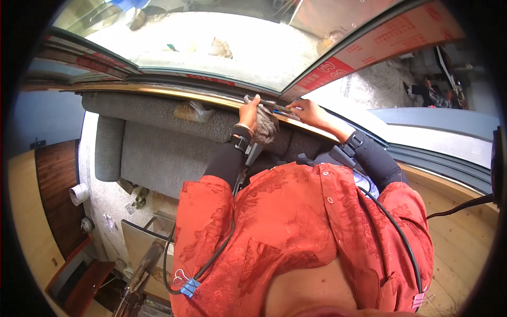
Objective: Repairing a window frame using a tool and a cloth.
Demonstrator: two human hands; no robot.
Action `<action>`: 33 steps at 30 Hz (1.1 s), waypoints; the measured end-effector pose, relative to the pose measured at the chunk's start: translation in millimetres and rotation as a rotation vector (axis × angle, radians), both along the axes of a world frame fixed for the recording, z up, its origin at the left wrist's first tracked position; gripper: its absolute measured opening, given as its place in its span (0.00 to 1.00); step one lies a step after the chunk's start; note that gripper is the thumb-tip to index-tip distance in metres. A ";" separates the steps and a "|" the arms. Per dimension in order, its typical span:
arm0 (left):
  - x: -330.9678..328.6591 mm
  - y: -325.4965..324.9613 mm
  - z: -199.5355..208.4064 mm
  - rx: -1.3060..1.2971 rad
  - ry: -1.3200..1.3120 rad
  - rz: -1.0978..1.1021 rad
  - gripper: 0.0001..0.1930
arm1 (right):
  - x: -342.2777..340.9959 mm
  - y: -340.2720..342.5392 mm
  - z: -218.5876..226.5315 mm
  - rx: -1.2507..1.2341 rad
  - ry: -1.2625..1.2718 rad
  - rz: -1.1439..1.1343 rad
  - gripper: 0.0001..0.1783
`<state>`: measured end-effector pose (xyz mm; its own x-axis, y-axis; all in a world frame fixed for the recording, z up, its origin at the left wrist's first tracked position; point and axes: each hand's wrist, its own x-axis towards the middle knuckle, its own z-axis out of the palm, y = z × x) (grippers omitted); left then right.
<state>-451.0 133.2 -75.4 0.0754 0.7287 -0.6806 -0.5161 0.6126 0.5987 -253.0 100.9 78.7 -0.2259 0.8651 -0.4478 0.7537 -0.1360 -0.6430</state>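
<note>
We have our left hand (248, 113) closed on a bunched grey cloth (268, 127), thumb up, with the cloth hanging from the grip on its right side. Just beside it, our right hand (310, 113) reaches in with its fingers drawn together at the end of a slim dark piece (282, 109). We cannot tell whether those fingers pinch it or only rest against it, nor whether it is a loose tool or a part of the frame. It spans the gap between our two hands, with a small spot of blue near its middle.

The step in hand looks to us like close work along the window track, perhaps wiping or clearing it, the cloth on one side and the fingertips on the other. As we judge it, the next move calls for a steady left hold, the loose cloth kept away from the right fingertips, and light pressure along the rail.

Right under the grip runs a pale wooden ledge (211, 101). Beyond both hands stands the window glass (222, 50); to the right of the grip, red-printed film (338, 59) covers a frame member. On our side, left of the grip, a plastic-wrapped bundle (193, 112) lies on the back of the grey sofa (158, 153).
</note>
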 end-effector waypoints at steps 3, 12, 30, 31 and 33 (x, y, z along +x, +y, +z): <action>-22.7 8.4 -4.5 0.025 -0.045 0.019 0.17 | -17.1 12.7 2.0 -0.043 0.090 0.039 0.16; -160.2 81.8 8.6 -0.028 0.009 0.011 0.19 | -138.3 66.1 -23.4 0.005 0.054 0.023 0.18; 102.7 -56.5 46.7 0.097 0.117 -0.580 0.20 | 81.9 -116.8 56.5 -0.106 -0.036 -0.304 0.18; 108.3 -57.8 44.9 0.089 0.074 -0.513 0.23 | 84.4 -117.4 52.3 -0.105 -0.069 -0.301 0.18; 104.1 -60.2 11.1 0.130 0.251 -0.559 0.25 | 80.9 -106.5 51.3 -0.185 -0.078 -0.314 0.18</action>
